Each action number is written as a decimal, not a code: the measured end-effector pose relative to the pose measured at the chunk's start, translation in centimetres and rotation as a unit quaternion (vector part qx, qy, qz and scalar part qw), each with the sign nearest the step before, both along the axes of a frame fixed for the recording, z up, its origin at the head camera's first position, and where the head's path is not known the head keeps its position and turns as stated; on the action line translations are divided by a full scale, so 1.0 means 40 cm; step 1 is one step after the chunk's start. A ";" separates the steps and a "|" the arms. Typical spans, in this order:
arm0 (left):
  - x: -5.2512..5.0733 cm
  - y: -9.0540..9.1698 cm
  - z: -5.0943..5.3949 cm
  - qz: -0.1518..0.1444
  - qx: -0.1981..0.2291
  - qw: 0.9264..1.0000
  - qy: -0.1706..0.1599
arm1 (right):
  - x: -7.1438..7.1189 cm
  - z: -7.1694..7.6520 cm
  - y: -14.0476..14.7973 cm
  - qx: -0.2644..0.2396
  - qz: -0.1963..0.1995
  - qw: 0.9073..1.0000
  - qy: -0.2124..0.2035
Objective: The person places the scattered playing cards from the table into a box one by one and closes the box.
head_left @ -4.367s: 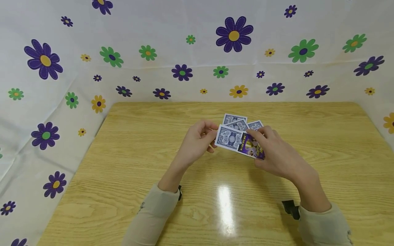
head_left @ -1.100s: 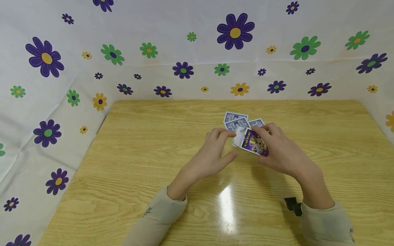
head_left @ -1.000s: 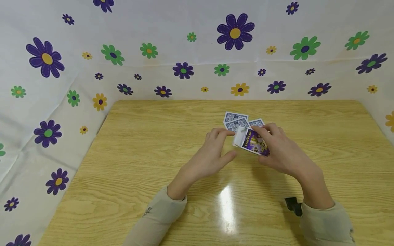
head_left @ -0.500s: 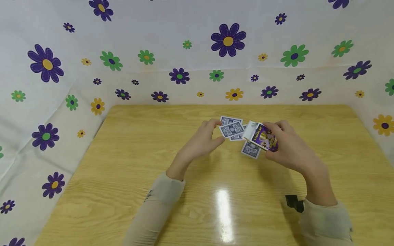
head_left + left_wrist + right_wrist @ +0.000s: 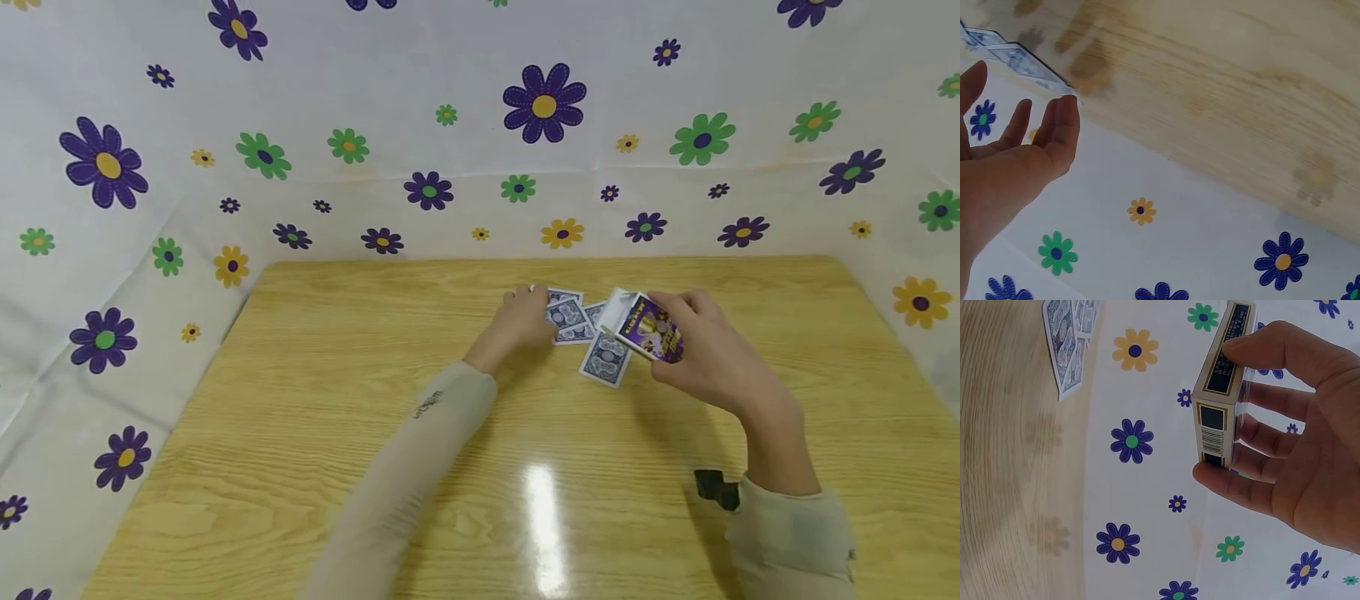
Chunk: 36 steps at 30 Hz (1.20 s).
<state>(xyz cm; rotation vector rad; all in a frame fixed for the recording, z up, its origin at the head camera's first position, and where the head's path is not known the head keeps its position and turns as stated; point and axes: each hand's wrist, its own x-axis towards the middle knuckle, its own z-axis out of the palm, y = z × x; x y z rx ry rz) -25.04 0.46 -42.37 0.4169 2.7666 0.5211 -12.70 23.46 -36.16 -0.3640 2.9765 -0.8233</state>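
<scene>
Right fingers point(image 5: 1282, 400) hold the card box point(image 5: 649, 327) between them.

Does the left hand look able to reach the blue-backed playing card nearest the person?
Probably yes: the left hand is nearby, and the playing card shows its near end uncovered; only its far end looks partly hidden by the card box in the right hand.

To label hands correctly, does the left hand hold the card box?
No, the right hand holds the card box.
</scene>
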 end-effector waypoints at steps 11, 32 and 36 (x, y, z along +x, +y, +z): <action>-0.038 0.005 -0.018 0.008 0.001 1.000 -0.017 | 0.001 0.009 0.016 -0.007 -0.008 1.000 0.005; -0.028 -0.014 -0.030 0.034 0.066 0.997 -0.023 | 0.012 0.011 -0.001 -0.001 -0.002 1.000 0.004; -0.023 -0.030 -0.032 0.012 0.095 0.995 -0.007 | 0.013 0.008 -0.006 -0.001 -0.001 1.000 0.005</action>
